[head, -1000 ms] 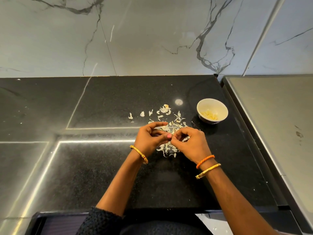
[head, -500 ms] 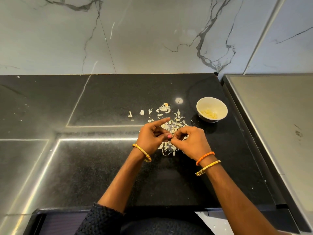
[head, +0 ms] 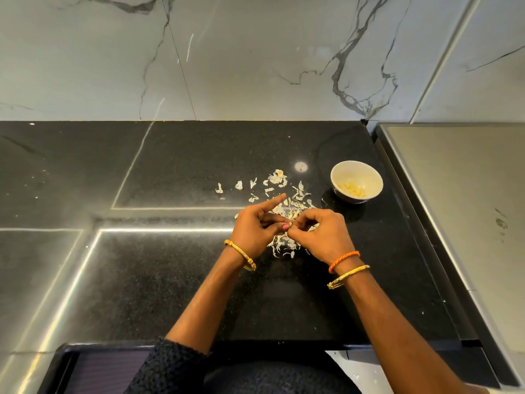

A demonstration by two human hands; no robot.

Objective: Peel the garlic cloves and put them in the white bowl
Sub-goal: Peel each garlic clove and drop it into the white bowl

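Straightened since before, the left hand (head: 255, 227) index finger points up; both hands pinch a barely visible garlic clove (head: 289, 224), mid-peel, left of the small round white bowl (head: 356, 182). Next, probably drop it there.

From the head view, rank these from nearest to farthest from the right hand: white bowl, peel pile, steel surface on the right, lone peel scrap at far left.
1. Peel pile: directly under and beside the right hand.
2. White bowl: behind the hand, to its right.
3. Lone peel scrap and steel surface: opposite sides, too close to call.
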